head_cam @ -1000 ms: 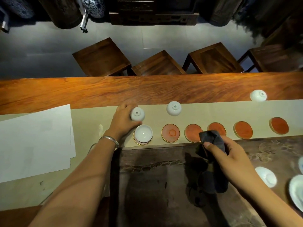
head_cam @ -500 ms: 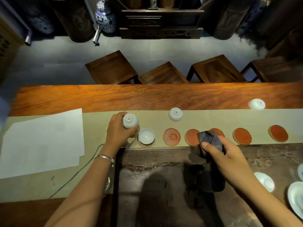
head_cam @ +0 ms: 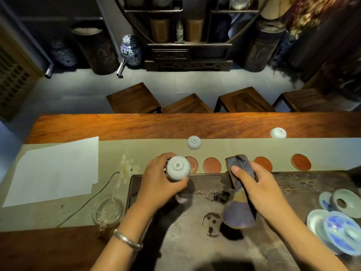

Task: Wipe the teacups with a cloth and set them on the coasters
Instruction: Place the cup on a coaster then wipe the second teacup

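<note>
Lifted off the runner since the earlier frame, an upturned cup [head_cam: 178, 168] is now gripped by the left hand [head_cam: 159, 184], fingers and thumb curled round its wall, its foot ring turned up toward the camera. It is held over the far left corner of the dark stone tray [head_cam: 195, 241], above the spot where the first cup sat on its coaster; that cup is now hidden behind the hand. A dark cloth [head_cam: 241, 190] is gripped by the right hand [head_cam: 259, 189], the thumb pressed on its upper fold, its lower end hanging over the tray's middle; hand and cloth have been drawn nearer the held cup, though a gap is left between them.

Just beyond the tray's far edge, a row of round red coasters is laid on the runner [head_cam: 121, 151]: one [head_cam: 192, 164] partly behind the held cup, one [head_cam: 212, 165] bare, one [head_cam: 263, 163] past the cloth, one [head_cam: 300, 161] further right. Two more cups are left upside down beyond the row, one [head_cam: 193, 142] on the runner, one [head_cam: 278, 133] at the runner's far edge.

Open tray surface is seen below both hands. White paper [head_cam: 54, 171] and a glass vessel [head_cam: 107, 212] lie left of the tray; saucers [head_cam: 336, 229] are stacked at its right edge.
</note>
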